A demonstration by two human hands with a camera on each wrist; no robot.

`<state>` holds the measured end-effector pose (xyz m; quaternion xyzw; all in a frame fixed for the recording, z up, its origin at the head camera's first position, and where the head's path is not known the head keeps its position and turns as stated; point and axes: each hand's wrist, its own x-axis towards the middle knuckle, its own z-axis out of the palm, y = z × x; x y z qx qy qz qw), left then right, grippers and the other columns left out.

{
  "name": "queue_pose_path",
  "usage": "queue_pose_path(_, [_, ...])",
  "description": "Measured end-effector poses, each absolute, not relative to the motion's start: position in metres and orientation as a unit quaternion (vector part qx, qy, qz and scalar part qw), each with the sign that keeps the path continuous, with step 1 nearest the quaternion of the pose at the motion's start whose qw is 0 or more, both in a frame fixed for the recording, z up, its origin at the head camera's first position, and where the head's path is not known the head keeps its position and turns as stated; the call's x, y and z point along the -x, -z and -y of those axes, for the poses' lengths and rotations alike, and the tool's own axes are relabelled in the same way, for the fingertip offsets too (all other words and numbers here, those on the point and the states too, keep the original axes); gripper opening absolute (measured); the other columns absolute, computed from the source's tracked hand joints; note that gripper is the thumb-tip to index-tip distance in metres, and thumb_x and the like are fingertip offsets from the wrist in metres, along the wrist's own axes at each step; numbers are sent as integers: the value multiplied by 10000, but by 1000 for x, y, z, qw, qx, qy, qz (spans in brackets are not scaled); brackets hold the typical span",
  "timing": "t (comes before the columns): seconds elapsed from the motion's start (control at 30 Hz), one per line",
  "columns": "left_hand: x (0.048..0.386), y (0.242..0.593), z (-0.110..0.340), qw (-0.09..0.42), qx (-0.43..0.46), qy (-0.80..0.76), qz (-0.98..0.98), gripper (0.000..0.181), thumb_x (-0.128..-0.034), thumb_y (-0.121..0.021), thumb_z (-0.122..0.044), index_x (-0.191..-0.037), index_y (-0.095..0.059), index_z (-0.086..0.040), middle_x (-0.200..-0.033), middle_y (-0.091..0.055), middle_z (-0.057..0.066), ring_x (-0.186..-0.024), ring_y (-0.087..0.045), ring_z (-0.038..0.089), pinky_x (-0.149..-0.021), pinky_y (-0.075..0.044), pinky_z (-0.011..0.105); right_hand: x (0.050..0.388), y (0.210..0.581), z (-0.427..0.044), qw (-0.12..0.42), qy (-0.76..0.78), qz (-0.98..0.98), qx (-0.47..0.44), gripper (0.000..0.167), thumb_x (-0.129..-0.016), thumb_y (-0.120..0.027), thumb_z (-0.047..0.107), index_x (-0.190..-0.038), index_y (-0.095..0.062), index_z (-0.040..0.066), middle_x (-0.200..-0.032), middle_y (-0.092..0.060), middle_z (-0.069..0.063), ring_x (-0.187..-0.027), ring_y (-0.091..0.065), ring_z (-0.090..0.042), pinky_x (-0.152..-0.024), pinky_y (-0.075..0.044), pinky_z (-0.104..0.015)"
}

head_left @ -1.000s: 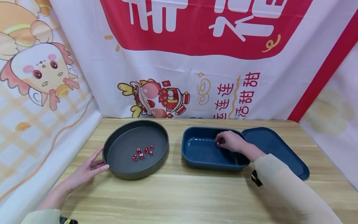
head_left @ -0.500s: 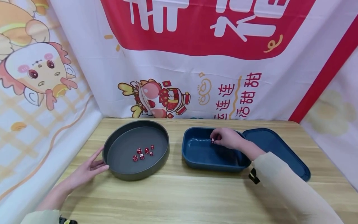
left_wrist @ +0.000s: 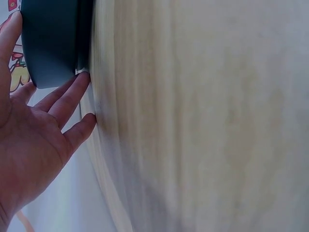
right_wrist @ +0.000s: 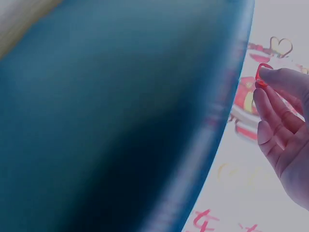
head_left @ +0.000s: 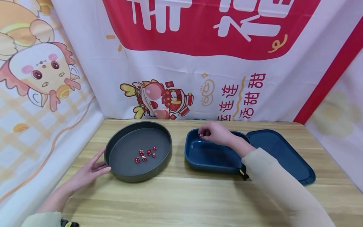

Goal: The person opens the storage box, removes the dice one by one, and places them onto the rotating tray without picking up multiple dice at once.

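Observation:
At the right, the right hand (head_left: 216, 135) pinches a red die (head_left: 200, 136) between thumb and fingers, over the left end of a blue rectangular container (head_left: 214, 168). The right wrist view shows the same hand (right_wrist: 289, 121) with the red die (right_wrist: 262, 75) at its fingertips. Several red dice (head_left: 144, 158) lie inside a round dark grey pan (head_left: 136, 178). The left hand (head_left: 85, 175) touches the pan's left side with spread fingers; in the left wrist view, this hand (left_wrist: 36, 135) rests its fingers against the pan's dark wall (left_wrist: 50, 48).
A blue lid (head_left: 279, 154) lies to the right of the container, on a wooden table (head_left: 170, 205). Printed cloth (head_left: 175, 66) hangs behind the table and along both sides. The right forearm crosses over the container's right end.
The right hand has moved left across the blue container, carrying the pinched die, and sits a little higher. The left hand, the pan and the dice in it have stayed put.

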<state>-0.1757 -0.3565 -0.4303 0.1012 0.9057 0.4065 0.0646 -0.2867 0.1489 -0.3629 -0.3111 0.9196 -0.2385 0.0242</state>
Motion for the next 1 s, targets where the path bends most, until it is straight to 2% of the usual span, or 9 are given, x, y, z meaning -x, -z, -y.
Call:
queue_pose_path(0.33, [176,430,356,66,-104,-405,-906,868,-969,-629,-232,-1571,-13,-117,-1304,-444,424,-1199,-497,490,-966,-386,550,285,346,-99,34,240,-907,343,125,-903,-709,123,-1027,-725,122,-932,-680,23,-782,-610,-103,-726,-516,-271])
queue_pose_path(0.57, [174,427,354,59,-104,-404,-907,865,-967,-633,-230,-1571,-25,-108,-1307,-443,425,-1205,-489,490,-931,-441,446,284,345,-60,54,230,-904,355,135,-908,-703,132,-1041,-723,124,-927,-674,56,-798,-596,-101,-715,-504,-234])
queue_pose_path(0.8, [174,429,356,67,-96,-403,-908,874,-970,-628,-250,-1573,-4,-146,-1301,-447,424,-1199,-495,493,-973,-374,571,279,353,-16,75,217,-906,356,174,-910,-707,146,-1082,-720,118,-917,-656,42,-800,-577,-120,-704,-491,-201])
queue_pose_path(1.0, [175,431,356,70,-95,-401,-909,875,-967,-632,-261,-1575,-13,-150,-1320,-436,417,-1207,-492,485,-971,-384,563,275,366,15,93,206,-914,337,165,-916,-704,176,-1080,-712,157,-908,-640,52,-773,-570,-111,-672,-471,-205])
